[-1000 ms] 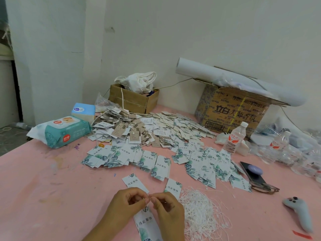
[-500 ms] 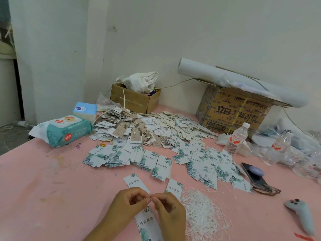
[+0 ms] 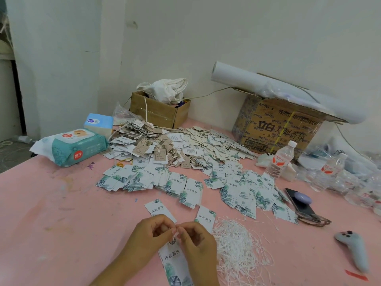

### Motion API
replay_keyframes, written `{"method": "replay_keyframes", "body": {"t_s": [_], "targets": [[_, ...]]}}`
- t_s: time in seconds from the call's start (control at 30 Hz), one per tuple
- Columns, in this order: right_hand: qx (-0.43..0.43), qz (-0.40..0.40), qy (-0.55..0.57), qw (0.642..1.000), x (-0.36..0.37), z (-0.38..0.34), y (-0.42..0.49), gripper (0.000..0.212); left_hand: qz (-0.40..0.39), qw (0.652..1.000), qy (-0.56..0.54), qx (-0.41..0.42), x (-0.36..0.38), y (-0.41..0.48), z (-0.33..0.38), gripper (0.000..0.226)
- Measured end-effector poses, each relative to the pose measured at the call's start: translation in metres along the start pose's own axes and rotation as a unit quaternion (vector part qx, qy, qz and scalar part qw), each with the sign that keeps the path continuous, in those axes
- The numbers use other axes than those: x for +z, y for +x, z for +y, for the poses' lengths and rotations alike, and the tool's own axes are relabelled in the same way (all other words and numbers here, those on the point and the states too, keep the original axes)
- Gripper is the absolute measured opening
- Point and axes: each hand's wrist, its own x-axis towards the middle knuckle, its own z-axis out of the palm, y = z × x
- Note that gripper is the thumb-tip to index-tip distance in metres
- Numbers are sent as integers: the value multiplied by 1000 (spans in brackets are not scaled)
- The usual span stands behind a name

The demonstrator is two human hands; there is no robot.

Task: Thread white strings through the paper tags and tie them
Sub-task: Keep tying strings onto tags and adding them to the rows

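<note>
Two hands meet: our left hand point(image 3: 148, 238) and right hand point(image 3: 195, 242) each pinch the thin white string point(image 3: 174, 236) atop the white leaf-printed paper tag point(image 3: 173, 259), whose long axis runs from that pinch toward us, equally near both.

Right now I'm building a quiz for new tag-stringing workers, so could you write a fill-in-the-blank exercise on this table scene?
1. The left hand and right hand pinch a white string at the top of a paper ____.
2. The pile of loose strings lies to the ____ of the hands.
3. The table top is ____ in colour.
4. The white roll rests on a cardboard ____.
Missing words: tag; right; pink; box.
</note>
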Motion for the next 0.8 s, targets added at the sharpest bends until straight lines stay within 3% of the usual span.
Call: {"method": "replay_keyframes", "body": {"t_s": [0.27,0.8], "targets": [[-4,-12,-18,1000,1,-5,0,14,-4,999,48,17,1,1,-5,15],[21,-10,16,1000,-1,-5,-2,13,-2,999,41,9,-1,1,-3,18]]}}
